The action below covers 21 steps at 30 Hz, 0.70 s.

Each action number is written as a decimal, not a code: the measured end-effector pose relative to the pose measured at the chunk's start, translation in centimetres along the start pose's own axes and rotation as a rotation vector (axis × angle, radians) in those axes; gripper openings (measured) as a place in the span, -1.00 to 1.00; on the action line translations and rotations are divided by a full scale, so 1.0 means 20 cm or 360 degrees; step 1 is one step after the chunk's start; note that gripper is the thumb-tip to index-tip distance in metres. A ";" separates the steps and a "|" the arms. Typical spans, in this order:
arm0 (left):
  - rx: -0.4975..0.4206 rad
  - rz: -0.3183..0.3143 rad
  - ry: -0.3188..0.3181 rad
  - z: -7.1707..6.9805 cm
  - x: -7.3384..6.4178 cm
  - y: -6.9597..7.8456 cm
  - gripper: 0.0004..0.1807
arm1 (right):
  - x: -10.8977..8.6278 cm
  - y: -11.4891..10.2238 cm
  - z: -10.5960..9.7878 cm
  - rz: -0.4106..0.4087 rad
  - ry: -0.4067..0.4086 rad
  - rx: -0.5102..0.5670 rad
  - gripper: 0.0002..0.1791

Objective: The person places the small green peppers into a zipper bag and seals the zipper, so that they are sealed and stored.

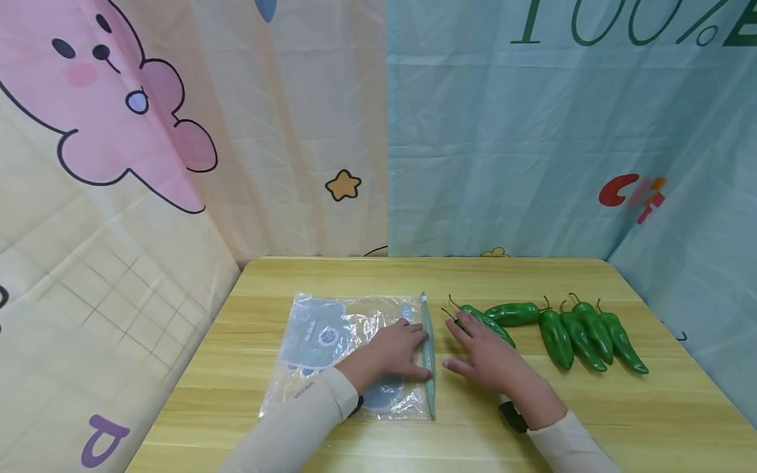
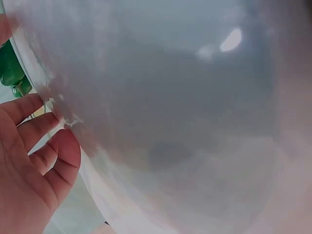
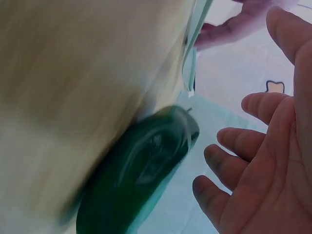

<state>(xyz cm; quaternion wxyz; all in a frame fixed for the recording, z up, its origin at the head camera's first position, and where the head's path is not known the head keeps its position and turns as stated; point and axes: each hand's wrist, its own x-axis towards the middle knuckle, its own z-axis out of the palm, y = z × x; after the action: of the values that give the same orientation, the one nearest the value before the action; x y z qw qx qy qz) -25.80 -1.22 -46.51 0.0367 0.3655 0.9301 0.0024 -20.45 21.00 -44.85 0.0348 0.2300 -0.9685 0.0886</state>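
Observation:
A clear zip bag (image 1: 319, 381) with pale blue print lies flat on the table, its green zip strip (image 1: 428, 368) along the right side. My left hand (image 1: 396, 351) rests on the bag with fingers spread and fingertips at that strip. In the left wrist view, the fingertips (image 2: 36, 105) touch the edge of the plastic. My right hand (image 1: 493, 361) is spread with nothing in it, and its fingers overlap a green pepper (image 1: 491, 323) in the head view. From the right wrist, a pepper (image 3: 141, 170) shows beside the straight, parted fingers.
One green pepper (image 1: 513, 314) lies sideways beyond my right hand. Several more peppers, one at the far right (image 1: 623, 341), lie in a row on the wooden table (image 1: 473, 433). Printed curtains (image 1: 503, 151) hang behind the table and at both sides.

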 end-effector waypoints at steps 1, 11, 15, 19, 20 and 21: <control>-0.0014 0.0001 -0.0006 0.00 -0.01 0.00 -0.10 | 0.01 -0.01 0.00 -0.0011 -0.0011 0.0010 -0.10; -0.0103 0.0056 -0.0025 0.01 -0.04 -0.04 -0.09 | 0.06 -0.07 0.05 -0.0040 -0.0115 0.0085 -0.14; -0.0096 0.0069 -0.0036 0.01 -0.05 -0.05 -0.08 | 0.07 -0.10 0.06 -0.0046 -0.0158 0.0109 -0.13; -0.0096 0.0037 -0.0057 0.01 -0.07 -0.06 -0.06 | 0.09 -0.11 0.08 -0.0039 -0.0237 0.0209 -0.13; -0.0102 0.0028 -0.0063 0.01 -0.07 -0.07 -0.06 | 0.09 -0.12 0.08 -0.0032 -0.0258 0.0240 -0.13; -0.0110 0.0017 -0.0070 0.01 -0.08 -0.07 -0.05 | 0.09 -0.12 0.08 -0.0024 -0.0281 0.0275 -0.13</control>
<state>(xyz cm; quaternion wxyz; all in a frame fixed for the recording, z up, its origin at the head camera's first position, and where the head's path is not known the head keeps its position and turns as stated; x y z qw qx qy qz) -25.55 -3.32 -46.63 0.0698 0.3691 0.9264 0.0267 -21.06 17.80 -45.84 -0.0698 0.2463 -0.9548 0.1508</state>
